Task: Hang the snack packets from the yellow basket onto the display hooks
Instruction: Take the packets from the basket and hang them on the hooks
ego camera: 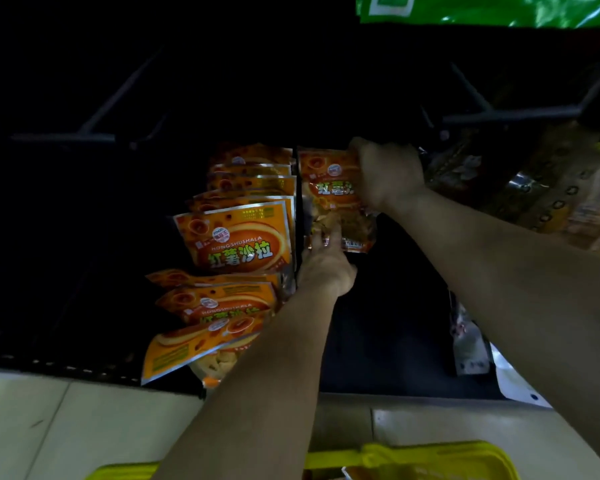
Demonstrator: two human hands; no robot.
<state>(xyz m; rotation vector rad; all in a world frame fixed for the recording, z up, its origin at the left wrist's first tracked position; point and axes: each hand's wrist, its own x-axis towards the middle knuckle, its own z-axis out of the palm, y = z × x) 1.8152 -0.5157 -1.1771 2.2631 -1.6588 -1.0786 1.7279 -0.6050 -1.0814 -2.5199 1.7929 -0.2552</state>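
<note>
Looks like mid-hang: the right hand [387,174] grips the top of an orange snack packet [328,199] up at the rack, the left hand [326,265] steadies its bottom with straight fingers, so next it needs its hole lined up on the hook (lost in the dark) without bumping the hung packets [236,237] just beside, yellow basket [430,457] below.

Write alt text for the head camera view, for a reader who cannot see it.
The right hand grips the top of an orange foil snack packet at a dark display rack, while the left hand touches its lower part. A row of matching packets lies to its left; a yellow plastic basket shows at the bottom edge.
</note>
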